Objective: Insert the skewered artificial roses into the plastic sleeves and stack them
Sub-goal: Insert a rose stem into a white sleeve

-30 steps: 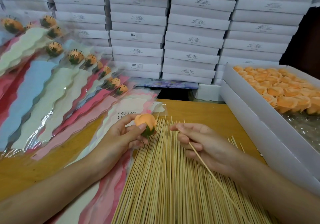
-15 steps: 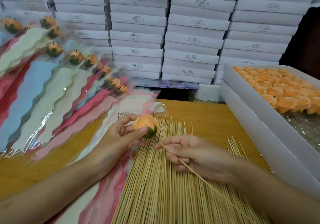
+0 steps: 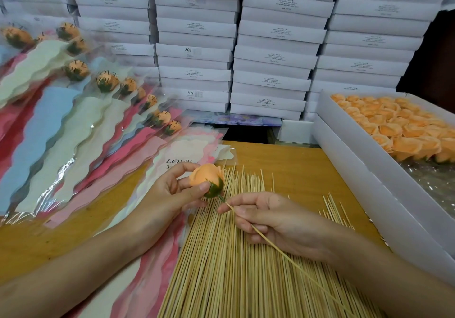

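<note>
Surface: counter (image 3: 295, 165), yellow-brown wood-look top, smooth, matte. Back of room: wall of flat white cartons (image 3: 270, 57), stacked in columns, small printed labels, some reading "SGS". Dark gap between the counter's far edge and the cartons.

Right side: long open white box (image 3: 357, 160), stiff card walls, lying at an angle on the counter. Far part is packed with orange rose heads (image 3: 398, 130), soft layered petals. Near part shows crinkled clear film.

Centre: skewer pile (image 3: 221, 256), thin pale bamboo sticks, lying roughly parallel, pointed ends towards the cartons.

Left: sleeved roses (image 3: 73, 125), overlapped in a fanned stack. Sleeves are glossy clear plastic with wavy-edged blue, cream, pink and red liners; orange heads sit at the top ends behind black "LOVE" lettering. Nearer, a flat stack of empty sleeves (image 3: 187, 150), pink and white, runs under the left forearm.

Task item: rose (image 3: 205, 176), orange bud with green calyx and short green stub, held above the far end of the skewer pile. Left grip (image 3: 172, 192) grasps it, thumb on the calyx edge, fingers curled behind the petals.

Right grip (image 3: 268, 216) pinches one skewer (image 3: 283, 251) near its tip; the shaft trails back over the forearm. The tip meets the rose's green stub.
</note>
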`<move>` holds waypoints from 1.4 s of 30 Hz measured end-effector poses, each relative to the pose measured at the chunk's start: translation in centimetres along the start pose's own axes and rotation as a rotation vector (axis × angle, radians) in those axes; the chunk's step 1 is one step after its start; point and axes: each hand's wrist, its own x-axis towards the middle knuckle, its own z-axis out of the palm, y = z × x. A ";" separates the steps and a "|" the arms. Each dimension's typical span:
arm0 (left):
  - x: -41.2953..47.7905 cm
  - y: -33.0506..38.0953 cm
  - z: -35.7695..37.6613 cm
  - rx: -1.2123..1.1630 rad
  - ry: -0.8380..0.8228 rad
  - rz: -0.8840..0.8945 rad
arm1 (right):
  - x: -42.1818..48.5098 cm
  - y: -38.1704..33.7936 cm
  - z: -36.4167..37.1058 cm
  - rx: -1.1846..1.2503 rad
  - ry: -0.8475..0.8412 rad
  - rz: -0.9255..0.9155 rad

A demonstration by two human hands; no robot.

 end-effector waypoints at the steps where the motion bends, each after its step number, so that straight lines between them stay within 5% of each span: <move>1: 0.0 0.0 0.0 -0.002 -0.002 -0.002 | 0.0 0.0 0.0 0.002 -0.002 0.000; 27: -0.1 0.4 0.2 0.034 -0.081 -0.008 | -0.3 -0.2 -0.1 0.136 0.004 0.019; 36: 2.3 3.7 -3.4 -0.151 0.188 0.011 | -0.6 -0.9 -0.4 0.008 -0.112 -0.053; 42: 3.2 4.0 -7.0 -0.090 0.311 -0.081 | -0.2 -0.4 -1.3 0.024 -0.022 -0.091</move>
